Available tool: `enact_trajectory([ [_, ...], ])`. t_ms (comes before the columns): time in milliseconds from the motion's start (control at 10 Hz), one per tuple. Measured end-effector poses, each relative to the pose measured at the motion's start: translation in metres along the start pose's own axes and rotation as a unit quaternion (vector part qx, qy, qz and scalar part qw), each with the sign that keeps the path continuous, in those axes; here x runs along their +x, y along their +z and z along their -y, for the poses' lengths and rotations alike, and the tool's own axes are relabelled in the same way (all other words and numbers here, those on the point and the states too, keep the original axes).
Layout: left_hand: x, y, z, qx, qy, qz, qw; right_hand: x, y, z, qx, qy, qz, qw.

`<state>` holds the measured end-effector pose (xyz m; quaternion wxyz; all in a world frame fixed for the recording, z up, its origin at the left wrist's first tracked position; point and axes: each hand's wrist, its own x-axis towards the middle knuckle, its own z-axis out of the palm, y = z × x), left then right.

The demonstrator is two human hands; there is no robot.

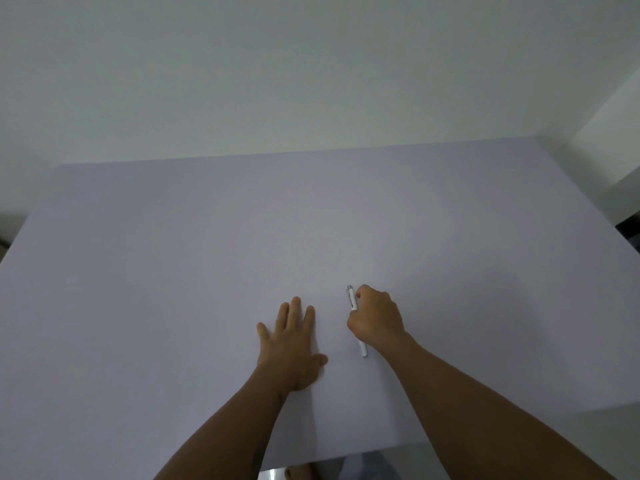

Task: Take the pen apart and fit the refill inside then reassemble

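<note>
A white pen [352, 299] with a silver clip lies on the pale lilac table [173, 271], its clip end pointing away from me and its tip toward me. My right hand [375, 318] is curled over the pen's middle, fingers closed around it, so only both ends show. The tip end [362, 349] sticks out below the hand. My left hand [291, 344] rests flat on the table to the left of the pen, palm down, fingers spread, holding nothing.
The table's far edge meets a plain white wall [311, 81]. The near edge [450, 441] runs diagonally at the lower right. A white wall corner [609, 140] stands at the right.
</note>
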<state>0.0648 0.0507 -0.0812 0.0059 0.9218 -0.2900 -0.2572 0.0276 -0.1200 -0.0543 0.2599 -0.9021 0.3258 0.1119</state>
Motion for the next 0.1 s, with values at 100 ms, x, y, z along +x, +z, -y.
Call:
enact_trajectory([
  [100, -0.0013, -0.0141, -0.0001, 0.008, 0.007, 0.02, 1.0, -0.0048, -0.0115, -0.0027, 0.002, 0.015, -0.006, 1.0],
])
